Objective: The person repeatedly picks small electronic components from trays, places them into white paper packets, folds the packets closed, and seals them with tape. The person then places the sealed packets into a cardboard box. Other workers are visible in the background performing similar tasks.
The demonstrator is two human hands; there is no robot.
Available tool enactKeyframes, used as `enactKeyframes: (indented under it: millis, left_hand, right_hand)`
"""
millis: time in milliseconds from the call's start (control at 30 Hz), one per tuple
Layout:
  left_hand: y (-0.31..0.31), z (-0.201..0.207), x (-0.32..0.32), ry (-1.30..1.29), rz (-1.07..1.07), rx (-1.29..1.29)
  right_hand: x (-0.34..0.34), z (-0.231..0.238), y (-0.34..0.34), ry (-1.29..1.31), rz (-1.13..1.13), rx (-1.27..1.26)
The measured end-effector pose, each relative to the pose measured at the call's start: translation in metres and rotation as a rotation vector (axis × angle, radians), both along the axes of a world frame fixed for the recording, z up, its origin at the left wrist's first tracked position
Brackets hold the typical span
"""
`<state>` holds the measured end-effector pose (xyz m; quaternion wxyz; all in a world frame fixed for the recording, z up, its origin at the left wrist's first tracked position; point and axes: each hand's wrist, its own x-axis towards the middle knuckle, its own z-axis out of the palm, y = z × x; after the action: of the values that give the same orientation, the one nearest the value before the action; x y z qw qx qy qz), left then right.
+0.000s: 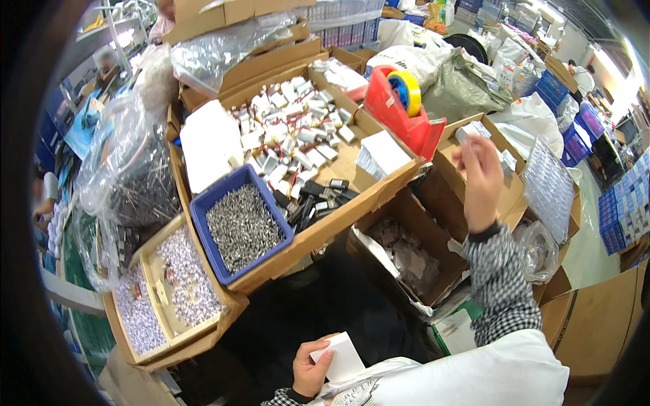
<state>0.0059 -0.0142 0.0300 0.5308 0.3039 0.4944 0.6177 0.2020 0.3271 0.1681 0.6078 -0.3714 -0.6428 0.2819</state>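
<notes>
Low in front of me, my left hand [312, 369] is closed around a small white box [345, 357], thumb on its near face. At the right, my right hand [482, 174] is raised over an open carton [512, 193], its fingers curled. Small whitish pieces [476, 130] lie by its fingertips; whether one is between the fingers I cannot make out. Ahead, a large cardboard tray [359, 186] holds many small silvery battery packs [298, 128] with thin wires, black pieces [318, 203] and a stack of white cards [384, 154].
A blue bin [288, 233] of small metal parts stands in the tray's near left corner. Beside it is a divided wooden box [159, 291] of small white parts. A red tape dispenser [399, 111] sits at the tray's right edge, above an open carton [440, 264] with clear plastic bags.
</notes>
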Motion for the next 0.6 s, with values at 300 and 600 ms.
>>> enactKeyframes:
  millis: [300, 600]
  left_hand:
    - [0.005, 0.015, 0.007, -0.037, 0.122, -0.127]
    - [0.003, 0.022, 0.009, 0.043, 0.124, -0.064]
  right_hand:
    - [0.0, 0.032, 0.084, -0.228, 0.195, -0.478]
    - [-0.011, 0.029, 0.089, 0.033, 0.232, -0.49]
